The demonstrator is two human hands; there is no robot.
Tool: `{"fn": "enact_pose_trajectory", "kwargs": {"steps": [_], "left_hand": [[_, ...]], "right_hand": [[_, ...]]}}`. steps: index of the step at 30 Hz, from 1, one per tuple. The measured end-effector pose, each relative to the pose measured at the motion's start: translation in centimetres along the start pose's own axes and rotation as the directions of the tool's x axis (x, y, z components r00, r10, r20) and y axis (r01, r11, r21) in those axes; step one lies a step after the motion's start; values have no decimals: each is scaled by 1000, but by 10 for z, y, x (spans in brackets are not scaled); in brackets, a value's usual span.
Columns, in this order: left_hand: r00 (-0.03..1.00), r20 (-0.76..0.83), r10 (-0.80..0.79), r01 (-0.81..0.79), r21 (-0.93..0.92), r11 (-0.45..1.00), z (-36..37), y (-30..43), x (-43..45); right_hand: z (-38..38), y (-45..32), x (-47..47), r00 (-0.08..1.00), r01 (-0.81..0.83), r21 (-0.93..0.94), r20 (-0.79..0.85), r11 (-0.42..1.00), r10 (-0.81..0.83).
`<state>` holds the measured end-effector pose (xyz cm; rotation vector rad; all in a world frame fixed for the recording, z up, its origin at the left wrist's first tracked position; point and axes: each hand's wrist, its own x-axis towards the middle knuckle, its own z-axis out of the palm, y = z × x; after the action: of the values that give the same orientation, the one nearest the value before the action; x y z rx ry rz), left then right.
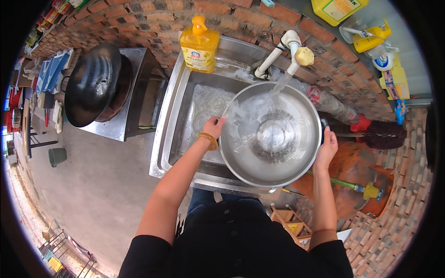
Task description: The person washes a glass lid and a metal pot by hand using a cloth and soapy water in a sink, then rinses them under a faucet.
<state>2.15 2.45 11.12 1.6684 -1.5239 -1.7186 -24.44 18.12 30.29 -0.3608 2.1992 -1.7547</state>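
Note:
A wide round metal pan (pixel 278 163) is held over the right side of the stainless steel sink (pixel 166 133). My left hand (pixel 212 128) grips a handle at the pan's left rim, the handle mostly hidden by the fingers. On the opposite side, my right hand (pixel 326 147) holds the dark handle at the right rim. Water runs from a white plastic pipe faucet (pixel 294 57) into the pan near its far rim. The faucet has a yellow knob (pixel 304 56). Foamy water (pixel 205 111) covers the sink floor left of the pan.
A yellow detergent bottle (pixel 199 47) stands on the sink's back left corner. A large black wok (pixel 94 85) leans over a metal stove stand (pixel 130 114) to the left. Beside the sink on the right is a rusty orange gas cylinder (pixel 354 166). Brick wall (pixel 226 15) rises behind.

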Motion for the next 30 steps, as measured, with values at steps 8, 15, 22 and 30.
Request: {"fn": "enact_pose_trajectory", "kwargs": {"steps": [8,15,22,30], "left_hand": [[979,-198,52,-47,30,998,-104,40,-37],[827,-331,455,-389,247,887,-138,106,-82],[856,-410,316,-328,43,944,-165,73,-32],[994,97,-58,105,-602,791,-43,-1,22]], "right_hand": [[41,118,-10,937,-345,171,117,923,328],[123,191,-26,840,-542,455,306,706,447],[142,108,-6,953,-300,561,216,772,213],[47,36,-8,996,86,287,-32,954,-80]]}}
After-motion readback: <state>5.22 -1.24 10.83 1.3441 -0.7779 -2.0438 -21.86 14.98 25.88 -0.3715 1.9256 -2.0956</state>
